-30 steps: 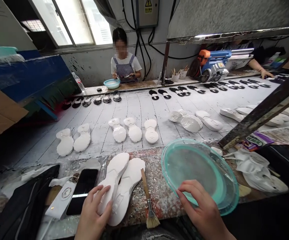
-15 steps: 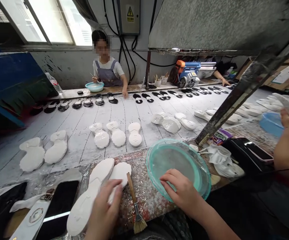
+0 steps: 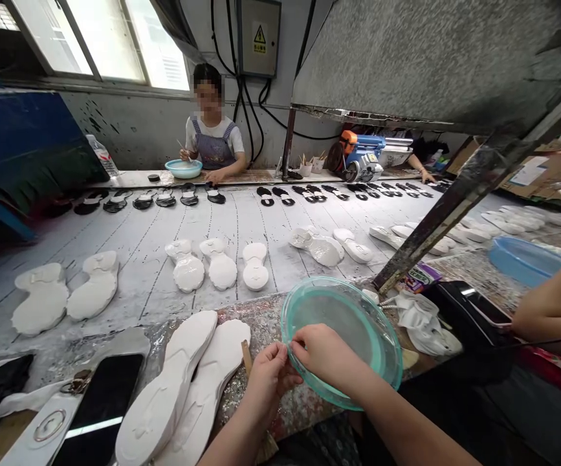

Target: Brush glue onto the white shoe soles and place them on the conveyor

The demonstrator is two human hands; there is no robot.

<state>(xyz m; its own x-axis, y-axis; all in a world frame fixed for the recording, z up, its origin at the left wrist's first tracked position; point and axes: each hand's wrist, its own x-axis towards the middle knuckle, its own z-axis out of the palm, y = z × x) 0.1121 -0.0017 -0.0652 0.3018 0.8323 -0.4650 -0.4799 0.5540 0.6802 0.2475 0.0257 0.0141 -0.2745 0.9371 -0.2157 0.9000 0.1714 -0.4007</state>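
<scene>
My left hand is closed at the near-left rim of the teal bowl, its fingers curled together; what they pinch, if anything, is too small to name. Against it, my right hand has its fingertips pressed together over the same rim. A clear film or lid covers the bowl. Partly hidden behind my left hand and forearm lies a brush. Two white shoe soles rest side by side on the bench left of my hands, one overlapping the other.
Beside the soles lies a phone. White soles and black straps line the pale belt. A slanted metal post stands at right, near a white cloth. Across sits a person; another person's arm is at right.
Both hands have come together at the bowl's near-left rim. My left hand has moved right, off the soles, and its fingers have closed. The person across has drawn one arm back.
</scene>
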